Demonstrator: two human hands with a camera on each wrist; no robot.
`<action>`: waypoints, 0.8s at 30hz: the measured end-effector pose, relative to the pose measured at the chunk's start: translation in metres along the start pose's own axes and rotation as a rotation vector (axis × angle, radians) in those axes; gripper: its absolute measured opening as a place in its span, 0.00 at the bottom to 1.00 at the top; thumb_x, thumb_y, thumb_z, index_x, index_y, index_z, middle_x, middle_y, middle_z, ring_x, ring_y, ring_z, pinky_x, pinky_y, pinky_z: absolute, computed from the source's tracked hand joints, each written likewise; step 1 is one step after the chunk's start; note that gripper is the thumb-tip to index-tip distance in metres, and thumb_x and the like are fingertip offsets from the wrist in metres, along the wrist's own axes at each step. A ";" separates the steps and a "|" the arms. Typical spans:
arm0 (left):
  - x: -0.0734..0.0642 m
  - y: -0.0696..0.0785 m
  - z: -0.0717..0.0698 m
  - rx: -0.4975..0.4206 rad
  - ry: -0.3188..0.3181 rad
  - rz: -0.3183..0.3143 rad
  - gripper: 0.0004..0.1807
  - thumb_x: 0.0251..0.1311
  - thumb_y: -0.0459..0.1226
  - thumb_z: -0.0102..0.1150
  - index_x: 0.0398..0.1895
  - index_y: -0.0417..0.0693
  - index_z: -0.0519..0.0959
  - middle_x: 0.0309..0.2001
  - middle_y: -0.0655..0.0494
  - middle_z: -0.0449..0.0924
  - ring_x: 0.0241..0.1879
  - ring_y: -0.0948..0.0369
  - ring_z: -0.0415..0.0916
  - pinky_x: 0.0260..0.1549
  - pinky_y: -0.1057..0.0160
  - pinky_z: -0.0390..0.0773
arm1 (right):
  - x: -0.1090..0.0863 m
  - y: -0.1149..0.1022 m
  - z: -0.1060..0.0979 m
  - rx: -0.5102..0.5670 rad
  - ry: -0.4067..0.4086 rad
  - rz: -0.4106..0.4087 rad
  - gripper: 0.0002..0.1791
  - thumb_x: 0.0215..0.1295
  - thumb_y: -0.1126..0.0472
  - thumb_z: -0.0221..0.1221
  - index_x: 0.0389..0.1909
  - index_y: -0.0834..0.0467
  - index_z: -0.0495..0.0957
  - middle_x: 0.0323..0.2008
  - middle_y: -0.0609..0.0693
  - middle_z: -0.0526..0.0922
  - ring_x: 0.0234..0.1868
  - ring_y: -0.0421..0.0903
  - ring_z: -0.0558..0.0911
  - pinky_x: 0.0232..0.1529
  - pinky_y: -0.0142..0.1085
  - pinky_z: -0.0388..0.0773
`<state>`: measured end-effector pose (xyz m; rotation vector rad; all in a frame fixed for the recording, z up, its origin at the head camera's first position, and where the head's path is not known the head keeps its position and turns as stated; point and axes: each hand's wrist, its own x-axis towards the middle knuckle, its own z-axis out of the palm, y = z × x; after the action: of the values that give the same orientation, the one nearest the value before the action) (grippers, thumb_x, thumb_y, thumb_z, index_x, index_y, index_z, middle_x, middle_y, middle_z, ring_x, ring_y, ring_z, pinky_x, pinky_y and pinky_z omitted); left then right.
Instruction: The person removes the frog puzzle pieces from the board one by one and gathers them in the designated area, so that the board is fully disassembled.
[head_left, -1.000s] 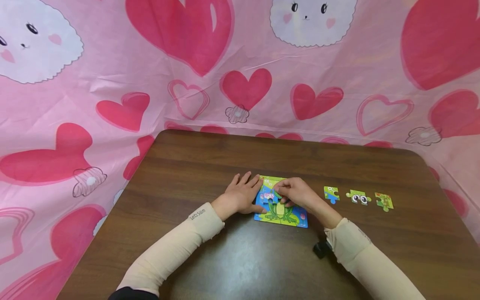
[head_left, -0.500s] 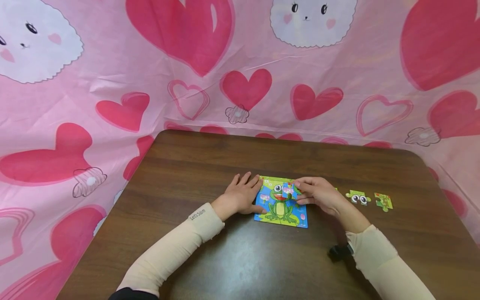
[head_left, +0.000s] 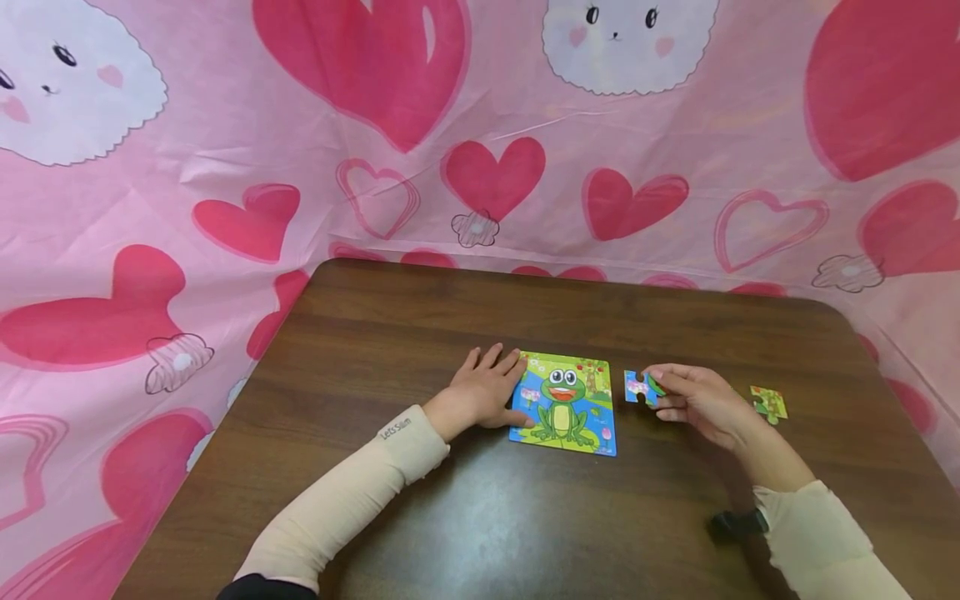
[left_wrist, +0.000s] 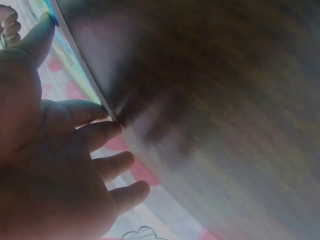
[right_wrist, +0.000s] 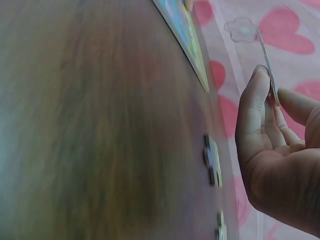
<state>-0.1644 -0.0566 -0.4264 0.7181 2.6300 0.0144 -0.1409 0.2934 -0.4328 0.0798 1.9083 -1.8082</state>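
A square frog jigsaw puzzle (head_left: 562, 404) lies flat on the table, its frog picture face up. My left hand (head_left: 486, 389) rests at its left side with fingers spread, the thumb on the board and fingertips along its edge; the left wrist view shows this hand (left_wrist: 60, 135) from the palm side. To the right of the board, my right hand (head_left: 701, 404) pinches a puzzle piece (head_left: 637, 388) between thumb and fingers. Its blue ground with a pink flower shows. Seen edge-on in the right wrist view, the piece (right_wrist: 268, 65) is raised above the table.
A green and orange loose piece (head_left: 768, 403) lies on the brown table (head_left: 420, 317) right of my right hand. Two loose pieces show in the right wrist view, a nearer one (right_wrist: 221, 227) and another piece (right_wrist: 213, 161). Pink heart-patterned cloth (head_left: 360, 117) hangs behind the table.
My right hand has moved right with the puzzle piece, from over the frog puzzle to beside it. It now covers loose pieces seen earlier. The left hand has stayed in place.
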 end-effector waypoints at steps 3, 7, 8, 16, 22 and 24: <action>0.000 0.000 0.001 0.001 0.001 0.001 0.56 0.60 0.71 0.53 0.83 0.58 0.45 0.84 0.58 0.40 0.83 0.52 0.33 0.80 0.44 0.38 | -0.007 0.006 -0.008 0.033 0.013 -0.001 0.10 0.79 0.54 0.52 0.45 0.43 0.83 0.37 0.38 0.80 0.36 0.40 0.85 0.40 0.33 0.85; 0.000 0.000 0.000 -0.004 0.004 -0.001 0.56 0.60 0.71 0.54 0.83 0.58 0.45 0.84 0.58 0.40 0.83 0.51 0.34 0.80 0.44 0.38 | -0.016 0.014 -0.018 0.047 0.014 0.011 0.12 0.80 0.54 0.51 0.45 0.42 0.83 0.40 0.37 0.82 0.37 0.39 0.85 0.40 0.33 0.85; 0.000 0.000 0.000 -0.004 0.004 -0.002 0.56 0.60 0.71 0.54 0.83 0.58 0.45 0.84 0.58 0.40 0.83 0.51 0.34 0.80 0.44 0.38 | -0.018 0.016 -0.021 0.046 0.010 0.016 0.12 0.80 0.54 0.50 0.45 0.42 0.84 0.40 0.37 0.83 0.37 0.39 0.85 0.40 0.32 0.85; 0.001 -0.001 0.000 0.014 0.007 0.002 0.56 0.60 0.71 0.53 0.83 0.58 0.45 0.84 0.58 0.41 0.83 0.52 0.34 0.80 0.43 0.38 | -0.032 0.032 -0.036 0.061 -0.058 0.036 0.16 0.82 0.56 0.47 0.49 0.37 0.83 0.44 0.37 0.83 0.41 0.38 0.87 0.43 0.34 0.86; 0.002 -0.001 0.000 0.011 0.017 0.006 0.56 0.59 0.71 0.54 0.83 0.58 0.46 0.84 0.58 0.43 0.83 0.52 0.35 0.79 0.43 0.39 | -0.033 0.037 -0.038 0.025 -0.085 0.051 0.16 0.81 0.56 0.48 0.50 0.36 0.83 0.45 0.36 0.83 0.43 0.39 0.87 0.43 0.35 0.86; 0.002 -0.001 0.000 0.012 0.017 0.006 0.56 0.59 0.71 0.55 0.83 0.58 0.46 0.84 0.58 0.43 0.83 0.52 0.35 0.79 0.43 0.39 | -0.033 0.038 -0.037 -0.020 -0.076 0.065 0.15 0.81 0.55 0.49 0.53 0.37 0.83 0.47 0.35 0.81 0.44 0.39 0.87 0.44 0.36 0.86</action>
<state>-0.1665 -0.0566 -0.4274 0.7324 2.6462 0.0065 -0.1096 0.3422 -0.4555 0.0650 1.8498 -1.7246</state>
